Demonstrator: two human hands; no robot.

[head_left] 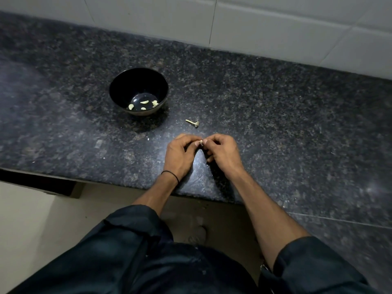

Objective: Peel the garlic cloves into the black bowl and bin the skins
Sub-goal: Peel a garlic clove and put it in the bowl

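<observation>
Fingertips [205, 141] of both hands meet on one small pale garlic clove [200, 142], pinched between them just above the counter. Left hand [180, 148]: fingers curled in, thumb tip against the clove. Right hand [220, 148]: fingers curled, thumb and forefinger on the clove's other side. How much skin is on the clove is too small to tell. Thin black band [170, 174] round the left wrist. Both forearms bare, dark rolled sleeves [131, 221] nearer the body.

Just beyond the hands, lying apart from them: a small dry tan garlic stem with a root tuft [193, 123], flat on the dark speckled granite countertop [275, 113].

Farther out and to the left: round glossy black bowl [118, 81], upright, well apart from the hands. Inside, on its bottom, four small pale peeled garlic cloves [144, 102], loose and separate from each other. Nothing lies between the hands and the bowl except the stem, off to the bowl's right.

Behind the counter, a white tiled wall [254, 22]. Below the counter edge, pale floor [31, 219].
</observation>
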